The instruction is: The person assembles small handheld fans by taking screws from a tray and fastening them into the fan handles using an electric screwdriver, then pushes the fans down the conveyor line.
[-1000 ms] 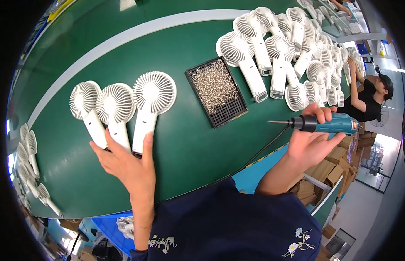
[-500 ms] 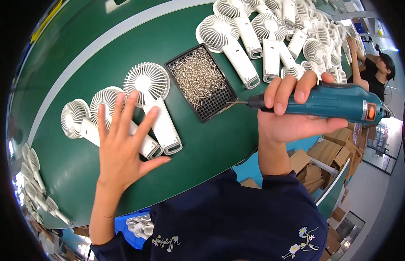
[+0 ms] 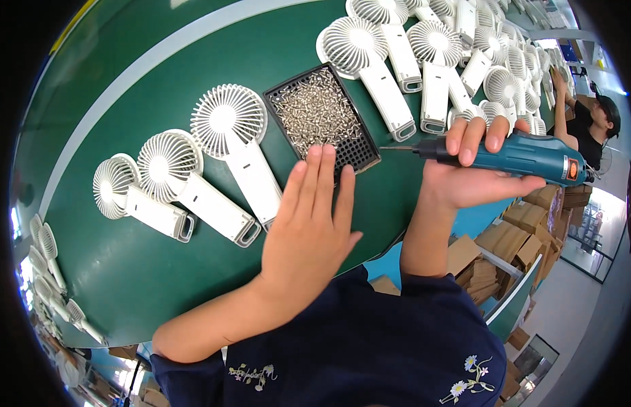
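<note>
My right hand (image 3: pixel 475 166) grips a teal electric screwdriver (image 3: pixel 532 157), its thin bit pointing left toward a black tray. Small metal screws (image 3: pixel 315 108) are heaped in that tray (image 3: pixel 277 117), with a grid of holes bare at its near right corner. My left hand (image 3: pixel 312 230) is stretched out flat, holding nothing, its fingertips over the tray's near edge. Just left of it lie three white handheld fans: one (image 3: pixel 251 180) partly behind the hand, a middle one (image 3: pixel 217 203), and one (image 3: pixel 153 214) farthest left.
Many white fans (image 3: pixel 434 88) are massed on the green table (image 3: pixel 159 278) at the back right. More fans (image 3: pixel 51 258) line its far left edge. A co-worker (image 3: pixel 590 122) reaches onto the table at right. Cardboard boxes (image 3: pixel 505 237) stand below on the right.
My left hand has moved right, from above the fans to the tray of screws, its fingers drawing closer together. The screwdriver has shifted slightly right, its bit now off the tray.
</note>
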`<state>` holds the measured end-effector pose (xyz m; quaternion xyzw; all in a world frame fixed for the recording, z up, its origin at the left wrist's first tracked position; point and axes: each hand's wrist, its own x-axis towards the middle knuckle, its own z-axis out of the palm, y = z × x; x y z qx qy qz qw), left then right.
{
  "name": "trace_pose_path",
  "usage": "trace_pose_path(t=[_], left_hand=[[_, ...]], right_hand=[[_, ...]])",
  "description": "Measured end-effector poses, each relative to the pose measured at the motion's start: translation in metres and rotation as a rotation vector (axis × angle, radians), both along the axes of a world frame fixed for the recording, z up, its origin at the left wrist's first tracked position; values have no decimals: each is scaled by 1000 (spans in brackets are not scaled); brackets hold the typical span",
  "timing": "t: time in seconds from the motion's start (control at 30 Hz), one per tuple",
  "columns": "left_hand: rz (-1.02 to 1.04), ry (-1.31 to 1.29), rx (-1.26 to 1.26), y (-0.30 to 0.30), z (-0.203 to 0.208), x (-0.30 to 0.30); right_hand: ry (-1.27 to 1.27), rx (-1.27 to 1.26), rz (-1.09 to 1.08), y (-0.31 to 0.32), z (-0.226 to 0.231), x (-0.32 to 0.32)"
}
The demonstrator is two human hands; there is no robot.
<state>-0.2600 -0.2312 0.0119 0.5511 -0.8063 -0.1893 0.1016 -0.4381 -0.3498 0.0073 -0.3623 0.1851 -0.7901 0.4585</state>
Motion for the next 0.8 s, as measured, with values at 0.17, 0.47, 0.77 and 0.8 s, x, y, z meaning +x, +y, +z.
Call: trace_pose_path(t=[0.17,0.47,0.77,0.8], left_hand=[[-86,98,9,12,3,-7],[70,74,-84,-7,6,29],[-28,177,-15,6,7,2],[13,155,-39,4,5,5]], right_hand=[[-38,3,24,1,-1,-3],[18,4,140,4,-6,1],[-30,30,171,3,-3,5],[-27,21,171,3,-2,6]])
